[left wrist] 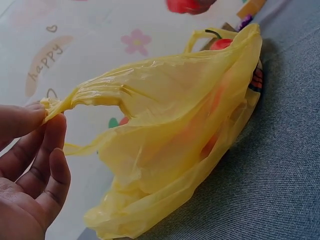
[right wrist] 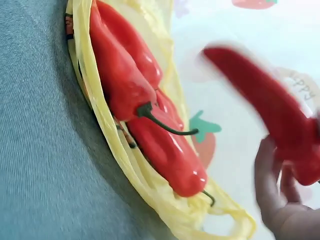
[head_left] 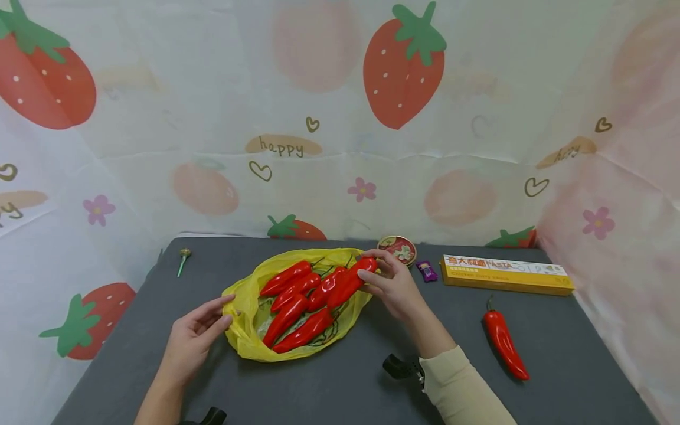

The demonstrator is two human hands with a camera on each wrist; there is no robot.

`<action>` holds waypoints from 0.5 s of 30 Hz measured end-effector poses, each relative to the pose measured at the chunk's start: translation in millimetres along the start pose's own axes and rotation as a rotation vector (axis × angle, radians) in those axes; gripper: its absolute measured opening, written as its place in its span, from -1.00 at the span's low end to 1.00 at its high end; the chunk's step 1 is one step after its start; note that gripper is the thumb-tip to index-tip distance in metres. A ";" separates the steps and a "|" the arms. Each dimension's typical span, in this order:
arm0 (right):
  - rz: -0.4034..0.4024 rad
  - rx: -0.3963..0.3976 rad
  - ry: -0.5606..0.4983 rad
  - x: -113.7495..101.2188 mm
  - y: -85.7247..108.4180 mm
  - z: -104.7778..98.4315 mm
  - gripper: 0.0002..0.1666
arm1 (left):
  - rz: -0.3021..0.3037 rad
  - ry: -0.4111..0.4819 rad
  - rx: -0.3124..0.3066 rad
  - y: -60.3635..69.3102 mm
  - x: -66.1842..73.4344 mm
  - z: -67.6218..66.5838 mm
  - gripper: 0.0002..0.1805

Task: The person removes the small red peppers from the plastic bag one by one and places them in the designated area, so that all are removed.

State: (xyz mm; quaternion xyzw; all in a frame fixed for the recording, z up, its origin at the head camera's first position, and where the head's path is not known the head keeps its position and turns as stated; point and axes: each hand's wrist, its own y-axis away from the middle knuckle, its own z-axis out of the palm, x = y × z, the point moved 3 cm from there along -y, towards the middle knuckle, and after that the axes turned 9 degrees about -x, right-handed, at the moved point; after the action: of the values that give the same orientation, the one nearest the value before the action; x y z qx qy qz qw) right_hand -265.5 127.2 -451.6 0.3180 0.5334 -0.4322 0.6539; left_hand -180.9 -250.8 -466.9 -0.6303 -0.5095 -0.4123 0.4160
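Observation:
My left hand (head_left: 191,339) pinches the left rim of a yellow plastic bag (head_left: 241,336); in the left wrist view, thumb and fingertips draw a handle of the bag (left wrist: 150,150) taut. Several glossy red chili peppers (head_left: 287,320) with dark green stems lie inside the open bag, over something patterned that they mostly hide. Above the bag's right side, my right hand (head_left: 395,289) grips another red chili pepper (head_left: 347,284). In the right wrist view this held pepper (right wrist: 260,95) is slightly blurred and clear of the peppers in the bag.
One more red chili pepper (head_left: 504,345) lies on the dark grey table at right, in front of a yellow pasta box (head_left: 507,277). Behind the bag sit a round red tin (head_left: 398,249) and a small purple packet (head_left: 427,271). A small green-stemmed item (head_left: 183,260) lies at the back left.

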 end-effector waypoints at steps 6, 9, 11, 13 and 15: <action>0.036 0.035 0.128 -8.1 20.3 -12.7 -0.38 | -0.002 0.007 -0.001 -0.1 0.3 0.9 -0.54; 0.030 0.020 0.127 -11.6 29.8 -18.2 -0.42 | -0.002 0.006 -0.001 0.0 0.4 1.1 -0.54; 0.029 0.003 0.113 -12.7 35.5 -21.3 -0.47 | -0.002 0.004 0.001 0.2 0.4 1.0 -0.54; 0.045 -0.024 0.125 -12.2 41.6 -23.8 -0.50 | -0.003 0.003 0.002 0.2 0.5 0.8 -0.54; 0.077 -0.042 0.182 -10.6 48.5 -26.2 -0.51 | -0.004 0.005 0.002 0.0 0.6 0.7 -0.54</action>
State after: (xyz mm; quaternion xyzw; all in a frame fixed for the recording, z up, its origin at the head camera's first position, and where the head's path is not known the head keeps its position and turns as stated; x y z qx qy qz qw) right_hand -233.3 173.2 -449.5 0.3625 0.5869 -0.3648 0.6253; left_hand -180.7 -249.9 -466.6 -0.6277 -0.5101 -0.4144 0.4171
